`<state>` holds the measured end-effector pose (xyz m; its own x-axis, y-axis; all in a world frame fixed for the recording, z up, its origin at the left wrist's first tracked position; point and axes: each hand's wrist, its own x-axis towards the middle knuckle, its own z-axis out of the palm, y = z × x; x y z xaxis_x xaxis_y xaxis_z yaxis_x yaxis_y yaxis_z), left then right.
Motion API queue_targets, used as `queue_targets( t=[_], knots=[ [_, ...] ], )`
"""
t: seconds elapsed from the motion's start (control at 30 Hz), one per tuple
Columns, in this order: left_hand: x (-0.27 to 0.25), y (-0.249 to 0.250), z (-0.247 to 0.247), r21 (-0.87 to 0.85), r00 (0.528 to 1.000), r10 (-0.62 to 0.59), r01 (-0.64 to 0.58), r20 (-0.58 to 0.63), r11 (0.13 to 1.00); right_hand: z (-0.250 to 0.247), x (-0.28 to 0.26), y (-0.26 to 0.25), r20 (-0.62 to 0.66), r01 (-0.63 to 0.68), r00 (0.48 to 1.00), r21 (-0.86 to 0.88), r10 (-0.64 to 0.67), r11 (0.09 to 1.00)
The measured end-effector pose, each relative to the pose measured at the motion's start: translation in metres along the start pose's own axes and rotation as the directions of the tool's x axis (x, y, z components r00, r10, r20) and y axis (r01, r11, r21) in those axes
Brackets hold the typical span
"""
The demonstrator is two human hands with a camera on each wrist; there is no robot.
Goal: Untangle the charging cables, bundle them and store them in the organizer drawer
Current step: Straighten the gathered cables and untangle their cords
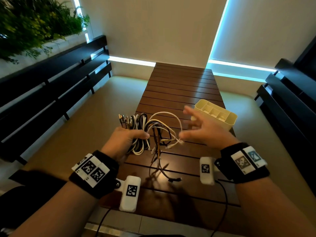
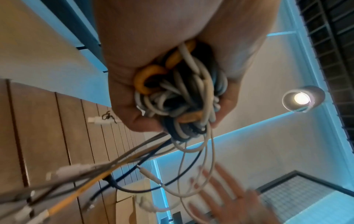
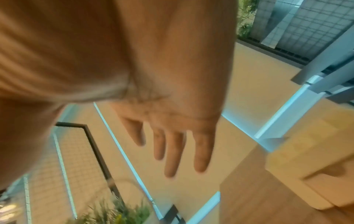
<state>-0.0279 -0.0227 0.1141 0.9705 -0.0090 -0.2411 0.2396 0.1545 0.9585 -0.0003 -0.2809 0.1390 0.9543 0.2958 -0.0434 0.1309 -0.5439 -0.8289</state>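
From the head view, the left hand [image 1: 125, 139] grips a tangled bunch of white, black and yellow charging cables [image 1: 147, 132] above the slatted brown wooden table [image 1: 179, 86]; the right hand [image 1: 201, 129], fingers spread and empty, hovers beside the loose white loops, with the cream plastic compartmented organizer [image 1: 215, 113] just behind.

The left wrist view shows fingers [image 2: 124, 97] curled tight round the knot.

The right wrist view shows a flat, blurred palm.

Dangling plugs could snag a table slat and tighten the knot.

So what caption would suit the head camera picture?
Left hand grips tangled charging cables above a slatted table; right hand open beside cream organizer.
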Motion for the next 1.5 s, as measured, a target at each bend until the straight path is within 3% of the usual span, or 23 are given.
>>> queue_targets(
  t=[0.1,0.2,0.27,0.37,0.57,0.9,1.13,1.33,1.5],
  knots=[
    [-0.002,0.002,0.006,0.077,0.997,0.067,-0.071,0.048,0.994,-0.004,-0.003,-0.028,-0.276,0.259,0.932,0.057,-0.234,0.964],
    [-0.004,0.006,0.016,0.127,0.988,0.106,-0.121,0.115,0.985,0.003,0.001,-0.05,-0.228,0.364,0.902,-0.049,-0.366,0.93],
    [-0.007,0.009,0.02,0.118,0.98,0.121,-0.14,0.157,0.983,0.012,0.007,-0.055,-0.108,0.343,0.93,-0.079,-0.35,0.936],
    [-0.009,0.014,0.023,0.046,0.967,0.147,-0.16,0.21,0.986,0.023,0.014,-0.051,0.036,0.229,0.972,0.051,-0.231,0.972],
    [-0.014,0.014,0.018,-0.034,0.943,0.207,-0.205,0.26,0.978,0.03,0.017,-0.041,0.177,0.118,0.971,0.235,-0.162,0.965],
    [-0.011,0.018,0.009,-0.199,0.964,0.202,-0.167,0.173,0.966,0.043,0.005,-0.02,0.136,0.052,0.983,0.45,-0.125,0.892],
    [-0.008,0.023,0.004,-0.223,0.964,0.169,-0.122,0.206,0.967,0.047,0.0,-0.026,0.014,0.082,0.996,0.326,-0.092,0.942],
    [-0.006,0.019,0.001,-0.205,0.972,0.131,-0.09,0.195,0.975,0.044,-0.001,-0.028,-0.053,0.144,0.989,0.08,-0.14,0.986],
    [-0.011,0.015,0.007,-0.129,0.953,0.117,-0.084,0.278,0.988,0.048,0.002,-0.037,-0.132,0.23,0.965,-0.002,-0.228,0.973]
  ],
)
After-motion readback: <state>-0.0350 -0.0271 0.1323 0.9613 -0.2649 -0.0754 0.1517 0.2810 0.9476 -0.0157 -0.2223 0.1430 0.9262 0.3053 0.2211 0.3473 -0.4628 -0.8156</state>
